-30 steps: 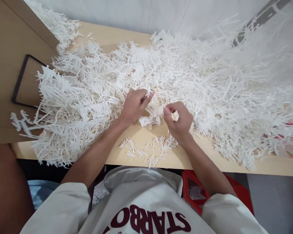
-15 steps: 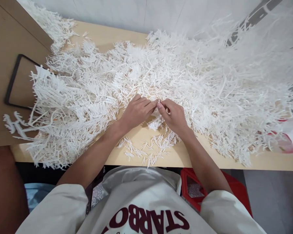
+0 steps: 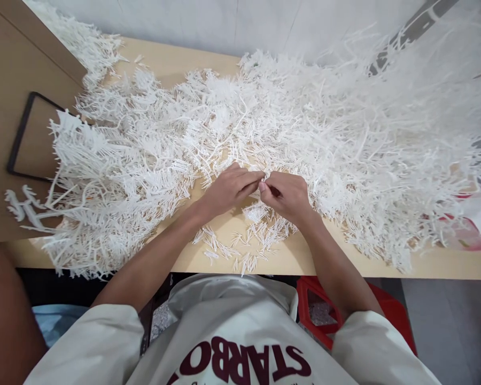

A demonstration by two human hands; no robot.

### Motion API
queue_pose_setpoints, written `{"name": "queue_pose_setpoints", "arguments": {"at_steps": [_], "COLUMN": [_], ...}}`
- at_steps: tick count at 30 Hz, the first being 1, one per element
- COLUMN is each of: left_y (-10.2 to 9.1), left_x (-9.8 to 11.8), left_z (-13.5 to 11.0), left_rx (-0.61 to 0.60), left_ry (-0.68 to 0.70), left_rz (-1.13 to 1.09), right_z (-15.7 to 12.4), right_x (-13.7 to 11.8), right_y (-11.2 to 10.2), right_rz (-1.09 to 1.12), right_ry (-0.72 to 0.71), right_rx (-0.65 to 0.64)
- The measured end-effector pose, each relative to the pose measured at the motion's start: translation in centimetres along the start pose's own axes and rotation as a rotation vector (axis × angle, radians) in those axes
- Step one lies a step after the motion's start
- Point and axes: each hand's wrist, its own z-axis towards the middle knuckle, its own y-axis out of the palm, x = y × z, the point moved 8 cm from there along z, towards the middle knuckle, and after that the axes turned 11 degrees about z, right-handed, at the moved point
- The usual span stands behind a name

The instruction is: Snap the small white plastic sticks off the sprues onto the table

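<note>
My left hand (image 3: 233, 188) and my right hand (image 3: 287, 195) meet at the fingertips over the middle of the table. Both are closed in a pinch around a small white piece (image 3: 263, 180), most of which the fingers hide. Around and behind them spreads a large heap of white, thin, branched pieces (image 3: 152, 155) that look like plastic sprues. Just below my right hand lies a small clump of short white sprigs (image 3: 256, 213). Nearer the table's front edge, more loose sprigs (image 3: 246, 262) are scattered.
At the left stands a brown cardboard box (image 3: 8, 203) with a dark-rimmed handle opening. The heap continues right, towards a clear and pink plastic bag (image 3: 465, 232). A red stool (image 3: 388, 315) is under the tan table (image 3: 328, 262). Someone's bare limb (image 3: 8, 315) shows at lower left.
Both hands have shifted slightly down and to the right, still pinched together. My left fingers are straighter, reaching over to the right fingertips. The heap looks the same.
</note>
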Motion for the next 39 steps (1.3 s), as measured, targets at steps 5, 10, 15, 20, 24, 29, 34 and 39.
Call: {"name": "queue_pose_setpoints", "arguments": {"at_steps": [5, 10, 15, 20, 24, 29, 34, 39], "left_y": [-1.6, -2.7, -1.2, -1.2, -1.0, -0.6, -0.6, -1.2], "left_x": [-4.6, -4.0, -0.8, -0.5, -0.2, -0.1, 0.7, 0.7], "left_z": [-0.4, -0.3, -0.3, -0.3, -0.2, -0.3, -0.4, -0.1], "left_rx": [0.07, 0.123, 0.063, 0.057, 0.018, 0.003, 0.053, 0.076], "left_ry": [-0.331, -0.212, 0.024, 0.077, 0.13, 0.159, 0.252, 0.243], "left_rz": [0.036, 0.23, 0.327, 0.321, 0.344, 0.383, 0.428, 0.379], "right_z": [-0.8, -0.2, -0.5, -0.4, -0.4, -0.4, -0.2, 0.0], "right_x": [-3.9, -1.1, 3.9, 3.5, 3.4, 3.9, 3.9, 3.1], "right_y": [1.1, 0.8, 1.5, 2.1, 1.5, 1.2, 1.5, 1.4], "right_rz": [0.194, 0.095, 0.092, 0.207, 0.248, 0.258, 0.201, 0.236], "right_ry": [-0.264, -0.035, 0.4, 0.406, 0.434, 0.489, 0.438, 0.38], "right_rx": [-0.015, 0.067, -0.071, -0.085, 0.007, 0.039, -0.032, -0.06]}}
